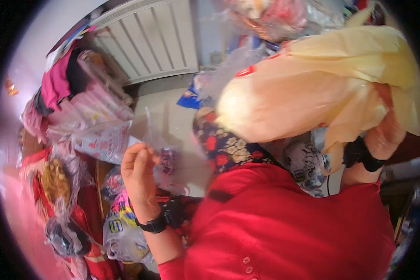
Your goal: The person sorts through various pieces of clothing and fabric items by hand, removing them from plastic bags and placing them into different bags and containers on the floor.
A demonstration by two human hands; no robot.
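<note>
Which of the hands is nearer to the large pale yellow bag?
Right. The right hand is at the right end of the pale yellow bag, partly covered by it; the left hand is apart from it, off to the left.

This looks like a cluttered room in a home: a white ribbed radiator (147, 39) at the upper left, piled clothes (56, 88) at the left, filled plastic bags (121, 242) lower down, pale floor (176, 125) near the centre.

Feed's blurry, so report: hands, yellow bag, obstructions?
Right hand at yellow bag, fingers hidden by its folds. Left hand raised near clear bag, grip unclear. Yellow bag partly covers floral-clad leg.
</note>
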